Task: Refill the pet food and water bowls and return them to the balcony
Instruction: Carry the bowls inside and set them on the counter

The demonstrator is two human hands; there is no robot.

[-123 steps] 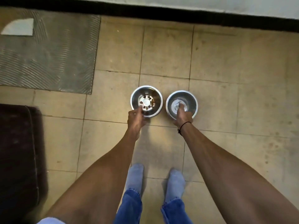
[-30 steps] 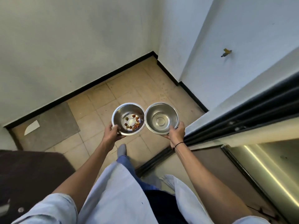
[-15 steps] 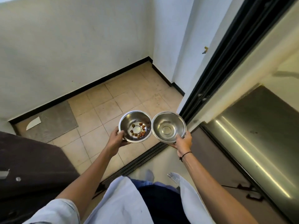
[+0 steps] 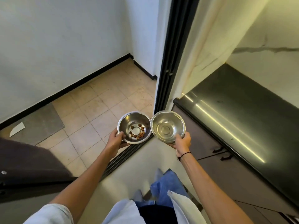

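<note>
My left hand (image 4: 115,140) grips the near rim of a steel food bowl (image 4: 129,120) with several brown kibble pieces ringed round its bottom. My right hand (image 4: 182,141) grips the near rim of a second steel bowl (image 4: 165,122), which looks to hold a little clear water. Both bowls are held level at waist height, rims almost touching, above the sliding-door track (image 4: 123,159). My legs in blue jeans and socks show below.
The black door frame (image 4: 174,50) rises just behind the bowls. A dark shiny counter (image 4: 242,113) with cabinet doors runs along the right. The tiled balcony floor (image 4: 97,110) with a grey mat (image 4: 40,122) lies left. A dark object (image 4: 24,162) sits at lower left.
I have lifted both bowls off the balcony floor, turned right and stepped across the door track. The counter now fills more of the right side.
</note>
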